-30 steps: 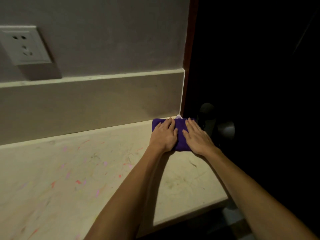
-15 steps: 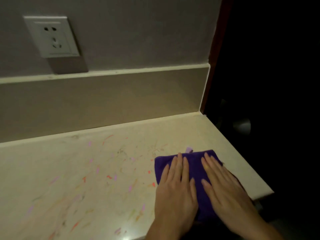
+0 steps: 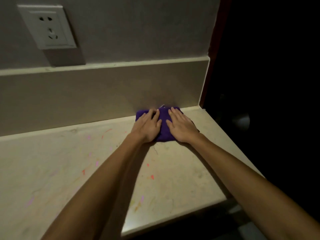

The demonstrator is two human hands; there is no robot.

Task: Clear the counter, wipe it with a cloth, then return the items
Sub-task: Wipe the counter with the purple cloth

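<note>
Cloth (image 3: 163, 126) at back right of counter (image 3: 173, 170), against the backsplash (image 3: 103, 94). Left hand (image 3: 147, 126), right hand (image 3: 181, 127) flat on it, fingers spread, not gripping. Soft, light; press down from top.

Dim light falls on a grey wall (image 3: 138, 28) with a white socket plate (image 3: 47, 26) at its upper left. A pale backsplash (image 3: 103, 94) runs beneath, capped by a ledge. Right of a reddish-brown frame edge (image 3: 213, 40) everything is dark.
</note>
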